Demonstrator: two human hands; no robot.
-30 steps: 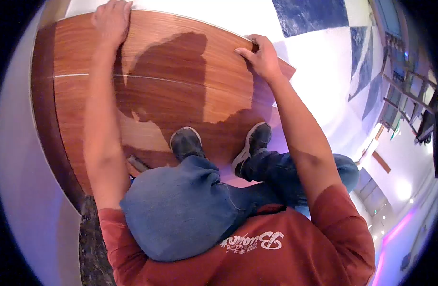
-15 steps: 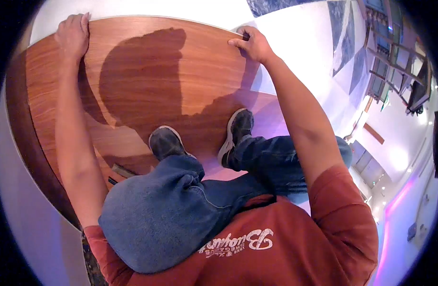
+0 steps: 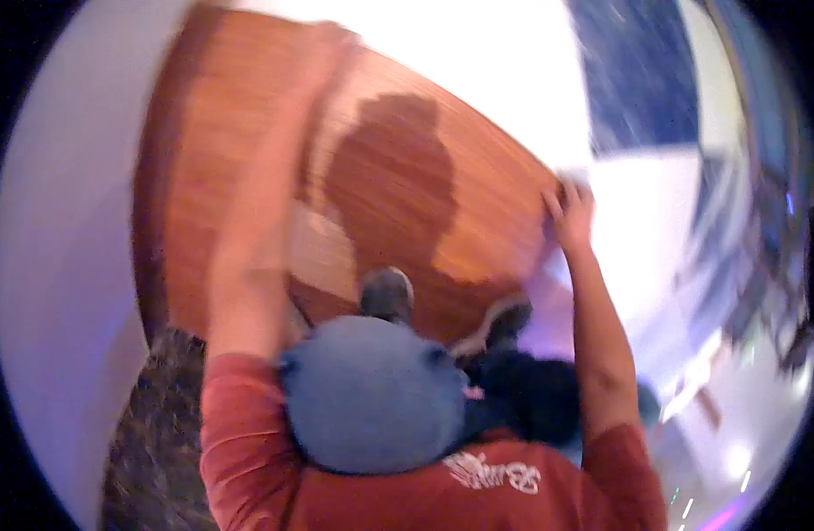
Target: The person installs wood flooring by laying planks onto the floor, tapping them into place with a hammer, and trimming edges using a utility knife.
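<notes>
A large reddish-brown wood-grain board (image 3: pixel 491 155) lies in front of me, with a thin pale line along its far edge. My left hand (image 3: pixel 331 42) is at that edge, toward the upper left; motion smears its fingers, so their grip is unclear. Farther right, my right hand (image 3: pixel 573 212) is at the board's right corner, with fingers bent around the edge. Part of that grip is hidden behind the edge. My shoes, one dark grey shoe (image 3: pixel 386 295) and another dark shoe (image 3: pixel 508 323), are at the near side of the wood-grain surface.
A pale wall or panel (image 3: pixel 61 221) curves along the left. Dark speckled flooring (image 3: pixel 163 434) shows at lower left. Beyond the board is a bright white surface (image 3: pixel 478 44), with blue-and-white marbled tiles (image 3: pixel 637 71) to the right. Blurred furniture and lights line the far right.
The whole view has swung and blurred. Both hands appear farther right in view, still at the board's far edge, and the right hand sits lower. More marbled tile and dark flooring show.
</notes>
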